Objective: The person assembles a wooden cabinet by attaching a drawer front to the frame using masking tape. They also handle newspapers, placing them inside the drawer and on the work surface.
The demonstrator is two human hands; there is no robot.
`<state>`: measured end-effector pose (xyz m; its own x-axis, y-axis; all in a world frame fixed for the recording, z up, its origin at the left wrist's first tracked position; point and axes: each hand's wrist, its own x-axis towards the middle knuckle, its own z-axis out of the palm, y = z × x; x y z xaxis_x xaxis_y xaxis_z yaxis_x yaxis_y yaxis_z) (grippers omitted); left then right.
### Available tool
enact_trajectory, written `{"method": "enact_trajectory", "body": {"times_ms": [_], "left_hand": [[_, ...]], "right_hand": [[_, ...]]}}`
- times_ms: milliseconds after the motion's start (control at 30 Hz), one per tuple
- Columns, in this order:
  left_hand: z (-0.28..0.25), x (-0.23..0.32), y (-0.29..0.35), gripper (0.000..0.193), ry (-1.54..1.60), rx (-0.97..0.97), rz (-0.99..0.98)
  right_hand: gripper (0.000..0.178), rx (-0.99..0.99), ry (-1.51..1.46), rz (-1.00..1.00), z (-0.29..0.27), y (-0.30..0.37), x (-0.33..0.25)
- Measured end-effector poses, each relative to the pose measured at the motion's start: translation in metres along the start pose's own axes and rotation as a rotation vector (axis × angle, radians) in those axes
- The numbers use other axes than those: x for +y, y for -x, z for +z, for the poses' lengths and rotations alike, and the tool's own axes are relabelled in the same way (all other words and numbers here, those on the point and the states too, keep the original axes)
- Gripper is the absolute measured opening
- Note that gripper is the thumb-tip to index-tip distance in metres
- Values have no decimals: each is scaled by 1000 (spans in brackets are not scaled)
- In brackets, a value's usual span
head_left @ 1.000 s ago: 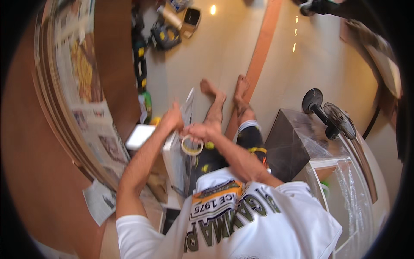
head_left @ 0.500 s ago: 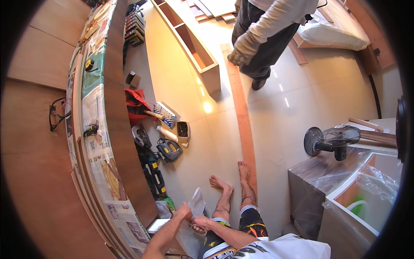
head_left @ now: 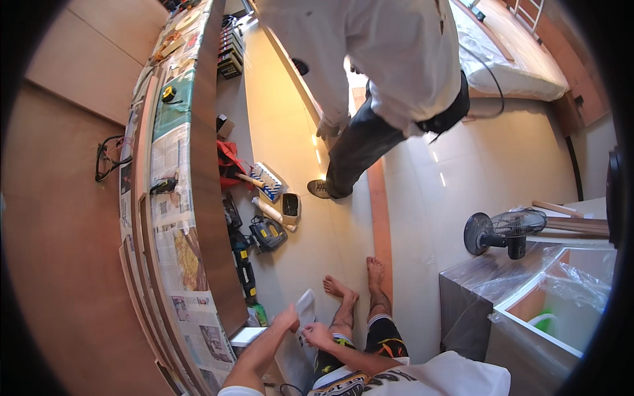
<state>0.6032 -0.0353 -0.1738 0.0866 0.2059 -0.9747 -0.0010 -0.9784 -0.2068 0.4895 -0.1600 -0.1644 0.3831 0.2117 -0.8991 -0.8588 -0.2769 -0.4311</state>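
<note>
The work in hand, as far as can be judged, is close handwork on a pale sheet (head_left: 305,301), which stands tilted at the lower middle of the frame, in front of the person's lap. The left hand (head_left: 288,319) is at the sheet's left edge with its fingers curled; the right hand (head_left: 318,335) is just beside it, also curled, the two near each other but apart. Whether either is clamped on the sheet cannot be told at this size. The next move seems to call for one hand steadying the sheet while the other works along it. At the lower right, an open cabinet (head_left: 538,332), partly covered by clear film (head_left: 578,282), holds a green-and-white thing (head_left: 543,322). Left of the frame's centre, a small open box (head_left: 291,220) shows a dark inside, its contents unclear; a red bag (head_left: 226,158) slumps farther up and left, its contents hidden.
</note>
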Motion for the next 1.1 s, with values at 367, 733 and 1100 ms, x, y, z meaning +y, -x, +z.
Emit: {"method": "enact_trajectory", "body": {"times_ms": [367, 733, 1100], "left_hand": [[5, -12, -36, 123, -21, -33, 53], [7, -19, -103, 49, 39, -292, -2], [-2, -14, -97, 33, 113, -471, -42]], "right_hand": [[24, 144, -376, -123, -165, -17, 77], [26, 599, -288, -106, -243, 80, 55], [25, 651, -203, -42, -261, 133, 84]]}}
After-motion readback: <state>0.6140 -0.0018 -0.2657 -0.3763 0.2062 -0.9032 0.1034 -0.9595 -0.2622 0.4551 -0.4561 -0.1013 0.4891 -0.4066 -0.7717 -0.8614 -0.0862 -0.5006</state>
